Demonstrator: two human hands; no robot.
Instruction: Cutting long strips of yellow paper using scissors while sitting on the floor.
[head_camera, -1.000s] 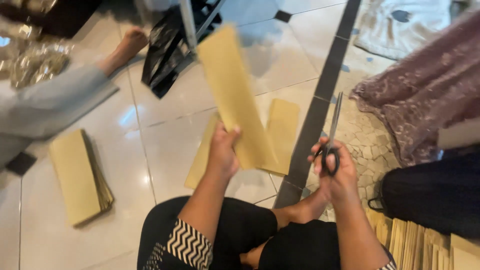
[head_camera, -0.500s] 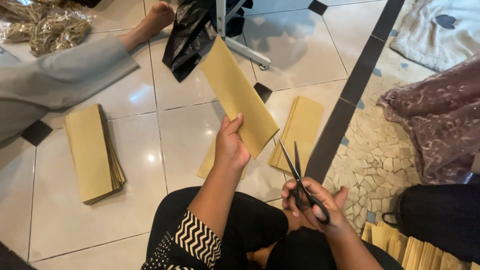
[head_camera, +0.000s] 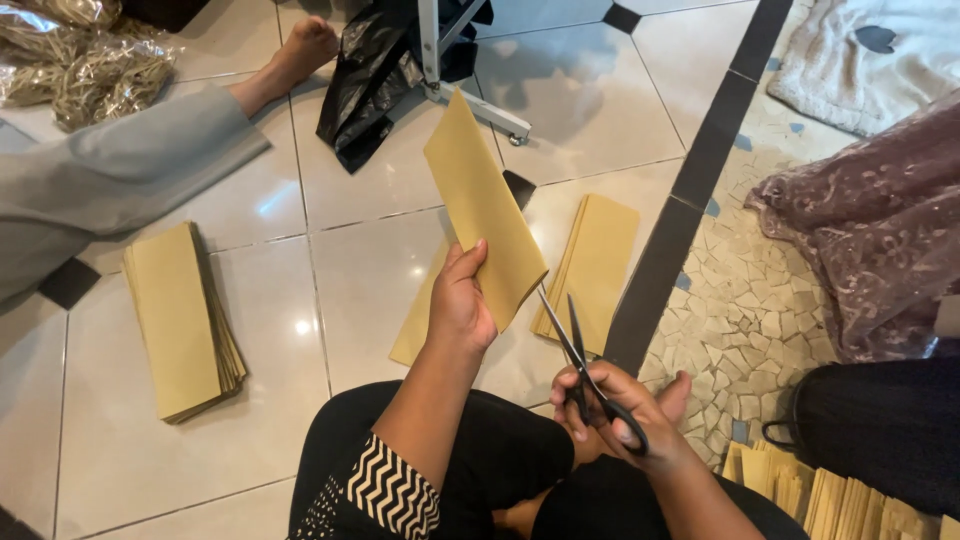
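A person sits cross-legged on a pale tiled floor (head_camera: 380, 290), seen from above, wearing black clothing with a black-and-white zigzag sleeve cuff (head_camera: 385, 490) on the left arm. Nearest the viewer, the right hand (head_camera: 615, 415) is closed through the handles of a pair of black-handled metal scissors (head_camera: 585, 365), with the blades parted and pointing up and away toward the paper. Just beyond it, the left hand (head_camera: 462, 305) pinches a long tan rectangular paper sheet (head_camera: 482, 205) by its lower edge, thumb in front and fingers behind, holding it upright and tilted above the floor. The scissor tips sit just beside the sheet's lower right corner; whether they touch it cannot be told.

At the lower right edge lies a row of tan paper strips (head_camera: 850, 500), next to a dark fabric bundle (head_camera: 880, 430). On the floor behind the held sheet rests a small stack of tan folded sheets (head_camera: 600, 260), and another tan piece (head_camera: 415, 325) shows beneath the left wrist. To the left, well apart, lies a thicker stack of tan rectangular sheets (head_camera: 180, 320).

Farther off, another person's leg in grey cloth (head_camera: 110, 190) stretches across the tiles with a bare foot (head_camera: 300, 50). A crumpled black plastic bag (head_camera: 365, 75) lies by a white metal stand leg (head_camera: 470, 100). At far right are mauve sequinned fabric (head_camera: 880, 220) and a pale rug (head_camera: 870, 60).
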